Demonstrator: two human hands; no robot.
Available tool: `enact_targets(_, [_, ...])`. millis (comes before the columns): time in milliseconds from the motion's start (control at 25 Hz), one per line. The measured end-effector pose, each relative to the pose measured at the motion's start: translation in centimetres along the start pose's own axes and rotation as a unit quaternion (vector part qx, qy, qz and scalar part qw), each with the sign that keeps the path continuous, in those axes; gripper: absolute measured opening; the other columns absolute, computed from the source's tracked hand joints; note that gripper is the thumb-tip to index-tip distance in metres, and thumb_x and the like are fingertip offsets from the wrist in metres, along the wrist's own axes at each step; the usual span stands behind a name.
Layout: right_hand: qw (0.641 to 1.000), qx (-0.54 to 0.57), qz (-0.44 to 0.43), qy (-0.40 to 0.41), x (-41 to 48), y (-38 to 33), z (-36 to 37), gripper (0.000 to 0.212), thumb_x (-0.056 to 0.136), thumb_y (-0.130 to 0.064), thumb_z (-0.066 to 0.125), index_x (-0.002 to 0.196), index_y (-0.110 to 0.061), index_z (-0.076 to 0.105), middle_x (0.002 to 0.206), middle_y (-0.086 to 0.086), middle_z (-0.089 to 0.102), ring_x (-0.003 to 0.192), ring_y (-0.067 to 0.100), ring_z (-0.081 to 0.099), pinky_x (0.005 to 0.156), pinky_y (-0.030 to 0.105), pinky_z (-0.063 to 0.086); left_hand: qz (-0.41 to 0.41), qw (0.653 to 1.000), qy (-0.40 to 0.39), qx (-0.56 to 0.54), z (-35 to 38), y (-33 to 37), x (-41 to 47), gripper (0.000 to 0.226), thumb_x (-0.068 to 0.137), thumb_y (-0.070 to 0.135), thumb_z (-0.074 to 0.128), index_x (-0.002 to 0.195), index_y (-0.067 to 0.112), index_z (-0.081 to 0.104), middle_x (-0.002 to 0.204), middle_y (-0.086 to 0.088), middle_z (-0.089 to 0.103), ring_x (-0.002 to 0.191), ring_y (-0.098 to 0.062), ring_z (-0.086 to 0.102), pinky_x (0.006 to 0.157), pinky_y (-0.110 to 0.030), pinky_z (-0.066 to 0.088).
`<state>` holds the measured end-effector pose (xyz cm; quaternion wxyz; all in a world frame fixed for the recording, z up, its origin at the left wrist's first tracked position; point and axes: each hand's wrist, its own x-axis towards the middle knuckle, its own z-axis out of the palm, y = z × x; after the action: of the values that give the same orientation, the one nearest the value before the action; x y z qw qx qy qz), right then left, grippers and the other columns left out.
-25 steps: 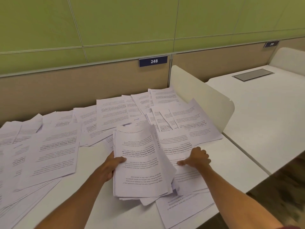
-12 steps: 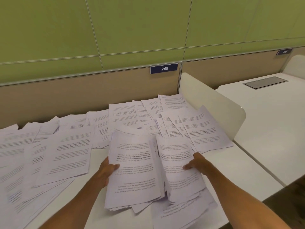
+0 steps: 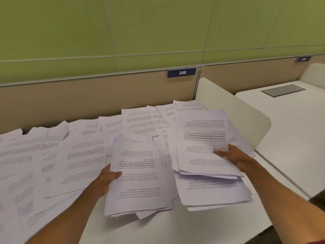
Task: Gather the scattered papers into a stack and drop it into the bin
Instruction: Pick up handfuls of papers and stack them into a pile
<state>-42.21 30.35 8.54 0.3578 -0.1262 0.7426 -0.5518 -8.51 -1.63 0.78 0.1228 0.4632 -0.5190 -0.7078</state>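
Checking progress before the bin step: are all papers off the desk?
No: many loose sheets cover the desk beside the left hand.

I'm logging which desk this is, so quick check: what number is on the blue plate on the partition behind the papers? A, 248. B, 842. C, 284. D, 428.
A: the blue plate on the beige partition behind the scattered papers reads 248 in white digits.

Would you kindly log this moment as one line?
left hand: holds stack | right hand: holds sheets | bin: unseen
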Motion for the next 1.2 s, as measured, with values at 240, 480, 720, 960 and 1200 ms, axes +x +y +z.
enact_targets(240, [0.998,0.034,-0.004,-0.059,0.2,1.0,10.0,0.038,0.084,0.005,0.066,0.121,-0.001,0.061,0.121,0.020,0.067,0.101,0.031,0.069,0.089,0.044,0.057,-0.011,0.997,-0.073,-0.036,-0.3,-0.1,0.4,0.053,0.091,-0.006,0.055,0.141,0.009,0.044,0.131,-0.020,0.059,0.115,-0.039,0.059,0.100,-0.058,0.045])
enact_targets(480, [0.986,-0.071,0.047,-0.145,-0.4,4.5,19.0,0.054,0.092,0.001,0.057,0.139,-0.010,0.032,0.140,0.013,0.052,0.125,0.034,0.054,0.097,0.054,0.050,-0.075,0.989,-0.121,-0.046,-1.5,0.1,0.5,0.040,0.097,0.029,0.051,0.132,0.008,0.052,0.128,-0.016,0.063,0.114,-0.033,0.061,0.100,-0.050,0.047])
enact_targets(720, [0.973,-0.157,0.009,-0.171,0.5,2.7,18.8,0.036,0.092,-0.016,0.063,0.126,-0.010,0.050,0.121,0.009,0.062,0.104,0.024,0.064,0.085,0.033,0.055,-0.015,0.991,-0.133,0.020,-1.8,0.5,1.3,0.060,0.082,-0.011,0.065,0.137,0.006,0.047,0.125,-0.022,0.062,0.108,-0.039,0.062,0.091,-0.054,0.052])
enact_targets(960, [0.940,-0.296,-0.086,0.145,5.0,3.0,9.7,0.041,0.084,-0.024,0.073,0.117,-0.002,0.060,0.109,0.014,0.065,0.094,0.023,0.060,0.083,0.032,0.047,-0.003,0.986,-0.120,-0.118,-3.2,0.8,2.4,0.047,0.086,-0.005,0.059,0.131,0.008,0.054,0.121,-0.020,0.066,0.107,-0.038,0.064,0.082,-0.056,0.055])
enact_targets(1200, [0.843,-0.538,-0.003,0.014,8.4,3.8,4.2,0.075,0.090,-0.046,0.061,0.152,-0.018,0.027,0.158,0.011,0.027,0.146,0.030,0.025,0.118,0.041,0.022,0.021,0.990,-0.109,-0.087,5.1,2.0,3.7,0.046,0.089,-0.007,0.056,0.133,0.002,0.051,0.128,-0.023,0.060,0.116,-0.041,0.058,0.100,-0.060,0.043])
